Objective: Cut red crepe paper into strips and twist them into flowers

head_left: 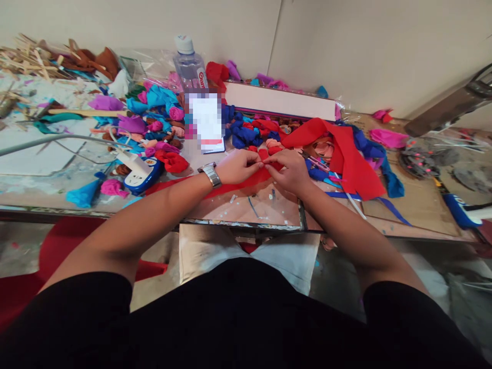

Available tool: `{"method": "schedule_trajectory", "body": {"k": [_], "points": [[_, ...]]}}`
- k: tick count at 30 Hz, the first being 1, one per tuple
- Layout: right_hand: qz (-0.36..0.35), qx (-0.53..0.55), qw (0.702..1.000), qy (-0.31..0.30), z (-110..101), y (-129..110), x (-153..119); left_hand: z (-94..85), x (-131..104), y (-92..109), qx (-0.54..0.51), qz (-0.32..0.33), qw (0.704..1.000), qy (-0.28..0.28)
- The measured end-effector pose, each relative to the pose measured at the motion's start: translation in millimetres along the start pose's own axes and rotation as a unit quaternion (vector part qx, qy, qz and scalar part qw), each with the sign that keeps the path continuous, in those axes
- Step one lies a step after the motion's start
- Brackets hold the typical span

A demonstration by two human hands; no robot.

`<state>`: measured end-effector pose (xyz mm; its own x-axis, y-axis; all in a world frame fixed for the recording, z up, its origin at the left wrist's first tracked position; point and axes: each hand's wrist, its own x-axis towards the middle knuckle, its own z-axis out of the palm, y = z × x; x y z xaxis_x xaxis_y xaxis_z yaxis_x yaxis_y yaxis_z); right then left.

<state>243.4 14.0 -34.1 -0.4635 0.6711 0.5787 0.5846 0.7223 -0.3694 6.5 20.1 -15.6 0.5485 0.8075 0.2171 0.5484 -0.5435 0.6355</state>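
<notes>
My left hand (240,166), with a metal watch (211,175) on its wrist, pinches a red crepe paper strip (249,183) at the middle of the table. My right hand (289,171) meets it there, thumb and finger closed on the same strip. The strip trails to the left below my left hand. Just past my fingers lie small rolled paper flowers (246,134) in blue, red and peach. To the right of my right hand a wide red crepe paper band (351,159) is draped over the heap, near pink-handled scissors (317,162).
A phone (207,120) leans before a plastic bottle (188,64). A blue and white power strip (142,175) with a cable sits at left. Wooden sticks (34,56) pile up at far left. A long white box (280,100) lies along the wall.
</notes>
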Motion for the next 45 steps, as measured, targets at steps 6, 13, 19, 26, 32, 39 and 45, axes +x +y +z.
{"method": "schedule_trajectory", "body": {"k": [6, 13, 19, 26, 32, 39, 45], "points": [[-0.001, 0.001, 1.0, 0.017, 0.5, -0.3, -1.5, 2.7, 0.7, -2.6, -0.009, 0.004, 1.0, 0.004], [0.009, -0.001, 1.0, 0.006, 0.3, -1.6, -0.6, 1.5, -1.0, -0.2, -0.019, 0.012, 1.0, 0.008], [0.013, -0.003, 1.0, 0.011, -0.1, -1.6, -0.9, 2.2, -2.6, 1.9, -0.01, 0.023, 1.0, 0.012], [0.005, 0.007, 1.0, 0.011, -0.6, -1.0, 0.1, 2.1, -3.1, 3.7, 0.016, 0.027, 0.999, 0.018], [0.002, 0.007, 1.0, 0.002, -0.6, 0.2, 0.0, 1.0, -3.2, 3.0, 0.012, 0.022, 1.0, 0.015], [0.0, 0.0, 1.0, -0.006, -0.9, 0.9, -0.4, 0.6, -1.9, 2.9, -0.008, 0.011, 1.0, 0.017], [-0.024, 0.0, 1.0, 0.016, -1.5, 0.3, -0.8, 0.0, -0.4, 1.5, -0.032, -0.007, 0.999, 0.0]]}}
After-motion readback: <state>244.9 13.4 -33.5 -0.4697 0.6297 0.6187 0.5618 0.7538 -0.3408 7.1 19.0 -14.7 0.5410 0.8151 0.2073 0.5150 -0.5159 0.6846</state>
